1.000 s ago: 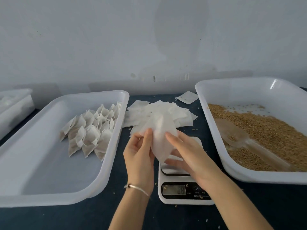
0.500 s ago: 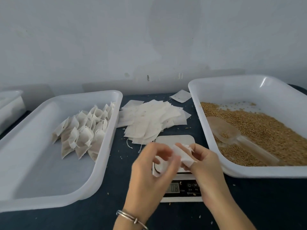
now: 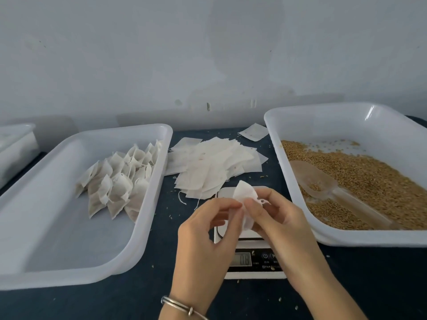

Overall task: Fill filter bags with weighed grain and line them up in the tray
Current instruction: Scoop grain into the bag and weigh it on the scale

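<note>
Both hands hold one empty white filter bag point(image 3: 245, 197) over the white digital scale point(image 3: 251, 265). My left hand point(image 3: 203, 241) pinches the bag's left edge with thumb and fingers. My right hand point(image 3: 277, 218) pinches its right edge, where a thin drawstring shows. A loose pile of empty filter bags point(image 3: 215, 167) lies on the dark table behind the scale. Several filled bags point(image 3: 120, 181) stand in rows at the back right of the left white tray point(image 3: 69, 257). The right white tray point(image 3: 346, 121) holds brown grain point(image 3: 374, 181) and a clear plastic scoop point(image 3: 323, 183).
One stray bag point(image 3: 253, 132) lies by the wall between the trays. Part of another white container point(image 3: 16, 146) shows at the far left. Loose grains dot the dark table around the scale. A pale wall closes the back.
The bag came down from in front of the pile to just above the scale, and both hands now pinch its edges close together. The view shifted slightly.
</note>
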Available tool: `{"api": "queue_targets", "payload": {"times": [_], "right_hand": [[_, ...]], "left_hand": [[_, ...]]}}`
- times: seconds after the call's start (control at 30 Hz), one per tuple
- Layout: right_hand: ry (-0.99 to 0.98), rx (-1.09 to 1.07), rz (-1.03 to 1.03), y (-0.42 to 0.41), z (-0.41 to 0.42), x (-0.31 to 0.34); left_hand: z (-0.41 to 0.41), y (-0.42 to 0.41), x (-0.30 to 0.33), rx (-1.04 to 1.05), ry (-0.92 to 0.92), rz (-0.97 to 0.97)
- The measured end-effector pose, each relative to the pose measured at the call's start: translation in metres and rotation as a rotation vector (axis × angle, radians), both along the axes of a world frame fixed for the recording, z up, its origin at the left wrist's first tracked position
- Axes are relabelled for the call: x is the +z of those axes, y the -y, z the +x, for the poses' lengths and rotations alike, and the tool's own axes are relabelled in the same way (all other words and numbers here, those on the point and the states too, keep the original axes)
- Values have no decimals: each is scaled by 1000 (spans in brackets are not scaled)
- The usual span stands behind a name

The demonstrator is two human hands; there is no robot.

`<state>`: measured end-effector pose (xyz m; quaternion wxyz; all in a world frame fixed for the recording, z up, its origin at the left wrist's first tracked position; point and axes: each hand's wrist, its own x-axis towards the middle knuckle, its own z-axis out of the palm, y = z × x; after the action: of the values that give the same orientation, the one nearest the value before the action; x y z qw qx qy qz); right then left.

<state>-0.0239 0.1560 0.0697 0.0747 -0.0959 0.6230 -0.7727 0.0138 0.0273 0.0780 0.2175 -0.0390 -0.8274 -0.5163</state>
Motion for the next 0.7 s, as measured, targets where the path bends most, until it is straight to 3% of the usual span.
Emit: {"api": "queue_targets", "payload": {"times": [0.13,0.33,0.57,0.7], "right_hand": [[88,22,-129,1,2,0],[27,-19,-59,1,2,-3],[-137,-74,179,3,0,-6],[-300,-148,461,3,2,-10]], "left_hand": [[1,-1,3,26,85,54],[0,5,4,-44,193,51],[-2,5,-2,110,118,-226],[-8,4,-3,224,-5,-203]]}}
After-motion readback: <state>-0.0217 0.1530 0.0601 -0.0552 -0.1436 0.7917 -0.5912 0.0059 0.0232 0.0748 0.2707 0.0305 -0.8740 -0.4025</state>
